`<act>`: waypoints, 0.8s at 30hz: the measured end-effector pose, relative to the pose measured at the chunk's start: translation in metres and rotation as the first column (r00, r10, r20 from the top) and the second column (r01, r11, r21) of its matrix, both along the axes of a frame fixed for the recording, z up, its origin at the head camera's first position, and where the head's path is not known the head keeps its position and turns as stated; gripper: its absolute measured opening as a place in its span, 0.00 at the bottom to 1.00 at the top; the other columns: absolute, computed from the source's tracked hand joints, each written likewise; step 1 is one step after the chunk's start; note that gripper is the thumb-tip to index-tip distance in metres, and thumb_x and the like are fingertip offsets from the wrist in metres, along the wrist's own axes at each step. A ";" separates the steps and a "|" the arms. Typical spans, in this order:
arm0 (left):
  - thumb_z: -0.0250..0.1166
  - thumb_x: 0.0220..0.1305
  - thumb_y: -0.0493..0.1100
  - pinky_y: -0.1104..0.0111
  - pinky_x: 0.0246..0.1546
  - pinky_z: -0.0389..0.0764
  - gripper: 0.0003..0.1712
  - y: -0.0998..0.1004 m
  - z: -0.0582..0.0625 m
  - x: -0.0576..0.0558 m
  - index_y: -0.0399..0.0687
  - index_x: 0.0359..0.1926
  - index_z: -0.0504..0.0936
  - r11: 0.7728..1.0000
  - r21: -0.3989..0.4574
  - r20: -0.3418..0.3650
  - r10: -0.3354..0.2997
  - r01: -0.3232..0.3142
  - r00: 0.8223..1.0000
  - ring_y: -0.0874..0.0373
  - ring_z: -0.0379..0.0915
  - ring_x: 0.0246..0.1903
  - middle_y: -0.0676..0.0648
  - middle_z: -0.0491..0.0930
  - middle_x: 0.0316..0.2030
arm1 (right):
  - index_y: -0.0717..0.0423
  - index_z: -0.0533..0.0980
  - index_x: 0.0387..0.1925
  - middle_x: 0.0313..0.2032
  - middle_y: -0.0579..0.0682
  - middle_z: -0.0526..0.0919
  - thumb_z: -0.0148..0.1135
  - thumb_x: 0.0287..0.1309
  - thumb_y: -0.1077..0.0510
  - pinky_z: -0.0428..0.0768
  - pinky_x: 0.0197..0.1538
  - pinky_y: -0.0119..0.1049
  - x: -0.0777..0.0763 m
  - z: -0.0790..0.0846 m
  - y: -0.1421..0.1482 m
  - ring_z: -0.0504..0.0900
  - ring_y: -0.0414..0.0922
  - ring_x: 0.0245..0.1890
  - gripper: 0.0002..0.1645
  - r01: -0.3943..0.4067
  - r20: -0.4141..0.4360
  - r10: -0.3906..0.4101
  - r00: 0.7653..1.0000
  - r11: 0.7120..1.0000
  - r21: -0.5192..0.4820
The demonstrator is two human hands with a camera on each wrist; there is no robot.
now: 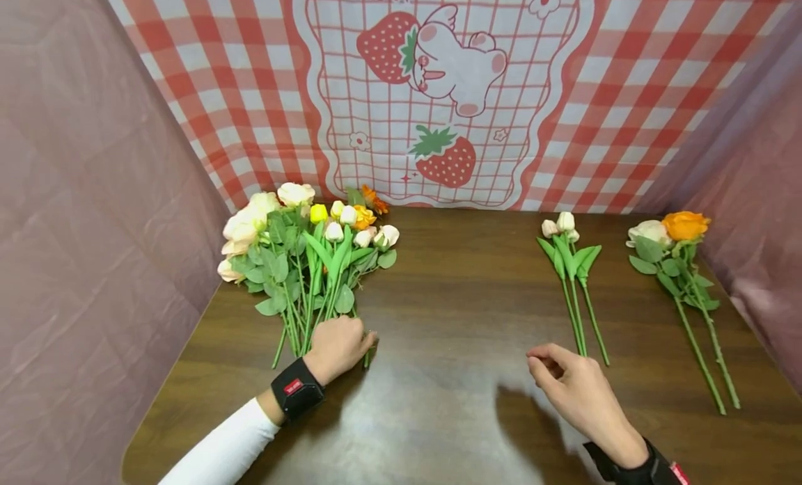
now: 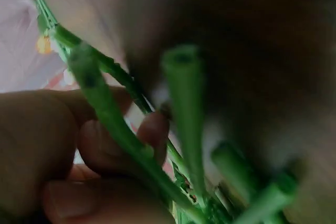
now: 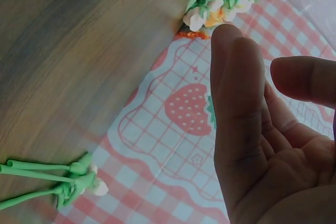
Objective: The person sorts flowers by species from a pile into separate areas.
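A large bunch of artificial flowers (image 1: 276, 259) lies on the left of the table, with cream roses, pale and yellow tulips and orange blooms. My left hand (image 1: 338, 347) is down at its lower stems, fingers curled around some of them; how many is hidden. Close up in the left wrist view, green stems (image 2: 118, 121) run past the bent fingers and their cut ends point toward the camera. Over the table to the right, my right hand (image 1: 579, 391) holds nothing, its fingers loosely bent and the thumb apart. Just beyond it lie three pale tulips (image 1: 571, 259).
At the far right lie a white rose (image 1: 649, 232) and an orange rose (image 1: 686, 225) with long stems. A red-and-white checked cloth (image 1: 250, 88) with strawberry prints hangs behind the brown wooden table (image 1: 451, 290). Pinkish fabric (image 1: 94, 227) borders both sides.
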State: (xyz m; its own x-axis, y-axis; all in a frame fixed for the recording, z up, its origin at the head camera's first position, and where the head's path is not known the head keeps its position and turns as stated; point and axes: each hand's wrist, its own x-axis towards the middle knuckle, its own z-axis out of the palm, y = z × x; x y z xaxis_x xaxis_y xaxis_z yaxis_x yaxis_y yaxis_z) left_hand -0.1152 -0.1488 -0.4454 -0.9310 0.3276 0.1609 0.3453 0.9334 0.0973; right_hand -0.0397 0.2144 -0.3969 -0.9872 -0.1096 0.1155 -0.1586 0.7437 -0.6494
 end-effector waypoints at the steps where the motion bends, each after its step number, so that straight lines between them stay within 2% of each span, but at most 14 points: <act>1: 0.66 0.64 0.51 0.70 0.06 0.53 0.34 0.001 -0.002 -0.001 0.55 0.08 0.57 1.000 -0.018 0.001 0.011 -0.011 1.000 0.63 0.55 0.07 0.56 0.54 0.07 | 0.56 0.83 0.42 0.28 0.43 0.83 0.60 0.67 0.60 0.74 0.29 0.31 0.001 -0.001 -0.001 0.75 0.31 0.25 0.07 -0.001 -0.006 0.001 1.000 1.000 -0.005; 3: 0.66 0.62 0.47 0.68 0.07 0.54 0.32 0.003 -0.003 -0.002 0.55 0.07 0.58 0.999 -0.023 0.025 0.037 -0.036 0.999 0.61 0.57 0.06 0.56 0.55 0.06 | 0.56 0.83 0.40 0.27 0.43 0.82 0.61 0.66 0.61 0.74 0.28 0.31 0.002 -0.002 -0.003 0.75 0.30 0.24 0.06 -0.001 -0.032 0.001 0.999 1.000 -0.010; 7: 0.64 0.57 0.40 0.68 0.08 0.56 0.28 0.002 -0.002 -0.006 0.56 0.07 0.59 0.997 0.035 0.109 0.070 -0.075 0.992 0.60 0.59 0.07 0.56 0.55 0.06 | 0.56 0.83 0.39 0.26 0.42 0.82 0.62 0.64 0.63 0.74 0.28 0.30 0.002 -0.003 -0.004 0.75 0.30 0.23 0.05 0.001 -0.072 -0.002 0.997 1.000 -0.015; 10: 0.63 0.57 0.41 0.70 0.08 0.55 0.28 -0.001 0.001 -0.008 0.57 0.07 0.58 0.988 0.123 0.172 0.070 -0.092 0.983 0.63 0.56 0.08 0.59 0.52 0.06 | 0.56 0.84 0.39 0.26 0.42 0.83 0.62 0.64 0.63 0.74 0.28 0.31 0.003 -0.003 -0.004 0.75 0.30 0.23 0.06 -0.003 -0.063 0.002 0.998 1.000 -0.015; 13: 0.62 0.56 0.40 0.72 0.10 0.52 0.28 -0.005 0.006 -0.009 0.57 0.08 0.57 0.957 0.260 0.239 0.064 -0.127 0.969 0.65 0.51 0.09 0.60 0.49 0.08 | 0.56 0.84 0.40 0.27 0.43 0.83 0.62 0.65 0.62 0.75 0.28 0.31 0.002 -0.003 -0.004 0.76 0.30 0.24 0.06 -0.011 -0.045 0.010 0.999 1.000 -0.017; 15: 0.61 0.56 0.38 0.72 0.11 0.52 0.25 -0.007 0.011 -0.009 0.55 0.08 0.59 0.912 0.380 0.268 0.051 -0.154 0.962 0.66 0.50 0.09 0.60 0.51 0.07 | 0.56 0.84 0.41 0.28 0.43 0.84 0.61 0.65 0.62 0.75 0.29 0.31 0.002 -0.002 -0.004 0.76 0.31 0.24 0.07 -0.018 -0.033 0.017 0.999 1.000 -0.021; 17: 0.60 0.56 0.36 0.73 0.11 0.55 0.22 -0.010 0.016 -0.009 0.53 0.09 0.65 0.855 0.486 0.293 0.035 -0.180 0.956 0.66 0.52 0.08 0.59 0.58 0.07 | 0.56 0.84 0.41 0.28 0.43 0.84 0.61 0.65 0.62 0.75 0.29 0.31 0.001 -0.002 -0.005 0.76 0.31 0.25 0.07 -0.022 -0.026 0.021 0.999 1.000 -0.022; 21: 0.59 0.58 0.36 0.73 0.13 0.61 0.15 -0.014 0.022 -0.009 0.50 0.14 0.76 0.740 0.628 0.344 0.013 -0.240 0.939 0.64 0.59 0.10 0.56 0.72 0.10 | 0.56 0.84 0.41 0.28 0.42 0.84 0.62 0.65 0.61 0.76 0.29 0.31 0.000 -0.003 -0.005 0.77 0.31 0.25 0.07 -0.027 -0.016 0.027 1.000 0.999 -0.026; 22: 0.59 0.58 0.36 0.73 0.14 0.61 0.15 -0.015 0.023 -0.009 0.49 0.15 0.76 0.706 0.657 0.371 0.005 -0.266 0.929 0.64 0.59 0.10 0.55 0.72 0.11 | 0.56 0.84 0.41 0.28 0.42 0.84 0.62 0.65 0.61 0.76 0.29 0.31 -0.001 -0.003 -0.005 0.77 0.31 0.25 0.07 -0.030 -0.018 0.029 0.999 0.999 -0.027; 24: 0.58 0.60 0.35 0.73 0.14 0.61 0.16 -0.017 0.025 -0.008 0.47 0.15 0.75 0.619 0.714 0.438 -0.030 -0.327 0.899 0.63 0.59 0.11 0.54 0.71 0.11 | 0.56 0.84 0.40 0.28 0.41 0.84 0.62 0.64 0.62 0.76 0.29 0.31 -0.001 -0.004 -0.006 0.77 0.31 0.25 0.06 -0.037 -0.026 0.036 0.999 0.999 -0.031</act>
